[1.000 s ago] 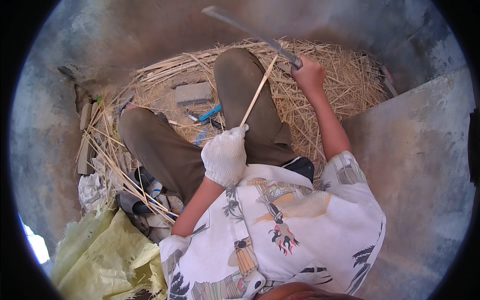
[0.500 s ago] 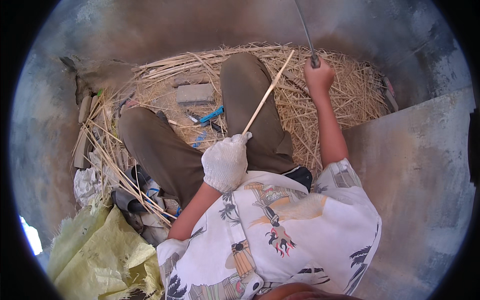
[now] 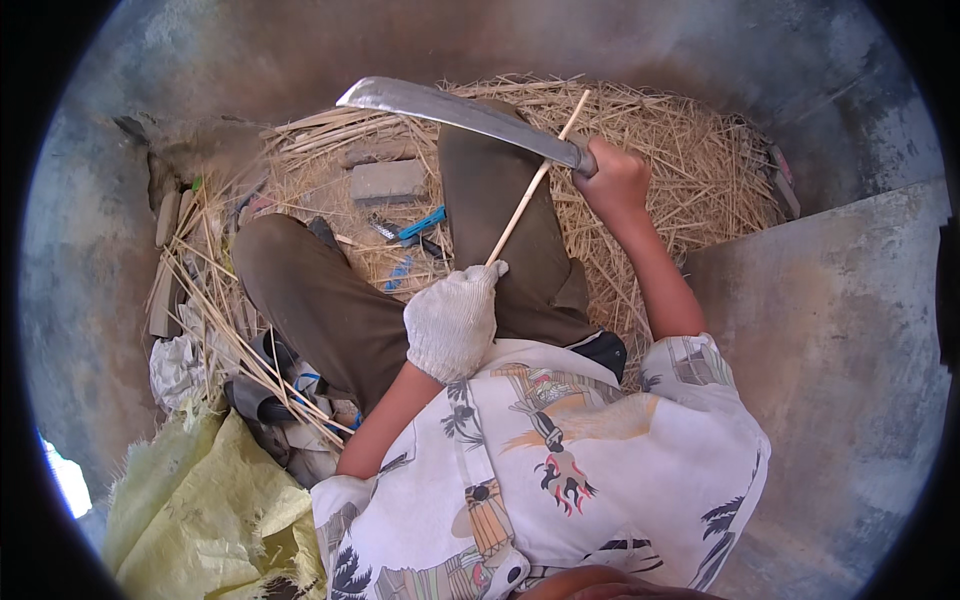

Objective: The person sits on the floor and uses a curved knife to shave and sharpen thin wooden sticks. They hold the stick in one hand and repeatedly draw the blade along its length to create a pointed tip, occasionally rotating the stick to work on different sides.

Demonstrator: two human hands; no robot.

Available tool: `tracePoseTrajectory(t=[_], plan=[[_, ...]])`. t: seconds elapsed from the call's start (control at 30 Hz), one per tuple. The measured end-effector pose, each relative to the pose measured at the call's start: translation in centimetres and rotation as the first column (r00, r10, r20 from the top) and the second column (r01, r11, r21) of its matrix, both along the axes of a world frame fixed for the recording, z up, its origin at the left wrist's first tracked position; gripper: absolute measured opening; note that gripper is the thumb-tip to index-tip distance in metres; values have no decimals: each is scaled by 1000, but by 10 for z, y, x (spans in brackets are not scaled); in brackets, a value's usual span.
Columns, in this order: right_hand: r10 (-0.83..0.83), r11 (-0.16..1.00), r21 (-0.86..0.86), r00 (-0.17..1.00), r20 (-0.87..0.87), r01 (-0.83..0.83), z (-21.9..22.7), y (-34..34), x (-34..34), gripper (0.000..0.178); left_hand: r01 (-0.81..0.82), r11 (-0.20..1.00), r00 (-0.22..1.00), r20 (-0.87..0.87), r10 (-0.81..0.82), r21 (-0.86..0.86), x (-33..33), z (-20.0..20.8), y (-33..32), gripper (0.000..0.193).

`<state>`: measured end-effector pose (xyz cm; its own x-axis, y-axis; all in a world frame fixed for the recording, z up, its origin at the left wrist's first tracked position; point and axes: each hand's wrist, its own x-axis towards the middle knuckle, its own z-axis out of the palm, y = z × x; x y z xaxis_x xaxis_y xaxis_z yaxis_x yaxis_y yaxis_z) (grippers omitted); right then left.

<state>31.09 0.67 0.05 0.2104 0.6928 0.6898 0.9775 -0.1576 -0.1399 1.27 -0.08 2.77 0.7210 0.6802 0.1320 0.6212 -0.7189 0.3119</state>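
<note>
My left hand [image 3: 453, 319], in a white knit glove, grips the lower end of a thin pale bamboo stick [image 3: 535, 182] that slants up and to the right over my right thigh. My bare right hand [image 3: 613, 176] is closed round the handle of a long curved steel knife [image 3: 452, 108]. Its blade reaches up and to the left, crossing the stick near the stick's upper end. I sit with both legs in brown trousers [image 3: 330, 300] stretched over a bed of straw shavings [image 3: 680, 170].
A grey stone block [image 3: 388, 181] and a blue-handled tool [image 3: 421, 224] lie on the straw between my legs. Loose sticks [image 3: 215, 320] and dark sandals [image 3: 262, 400] sit at left, a yellow sack [image 3: 200, 510] at lower left. A concrete slab [image 3: 840, 340] rises at right.
The knife swung from pointing straight up to lying leftward across the stick. My right hand came down and nearer. The gloved left hand stayed in place.
</note>
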Motion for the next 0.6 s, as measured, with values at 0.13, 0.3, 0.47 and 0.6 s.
tracePoseTrajectory(t=[0.13, 0.3, 0.47, 0.6], plan=[[-240, 970, -117, 913, -330, 213, 7, 22, 15, 16, -23, 999, 1000, -6, 23, 34, -4, -2, 1, 22], [-136, 987, -114, 973, -185, 116, -3, 5, 0, 16, -34, 999, 999, -23, 34, 20, -3, -5, 0, 22], [-254, 964, -158, 913, -320, 213, 3, 20, 15, 13, -12, 1000, 1000, 15, 12, 26, -5, -5, 1, 25], [-145, 987, -84, 982, -123, 135, -5, 9, 7, 18, -25, 999, 1000, 19, 25, 28, -4, -11, -1, 25]])
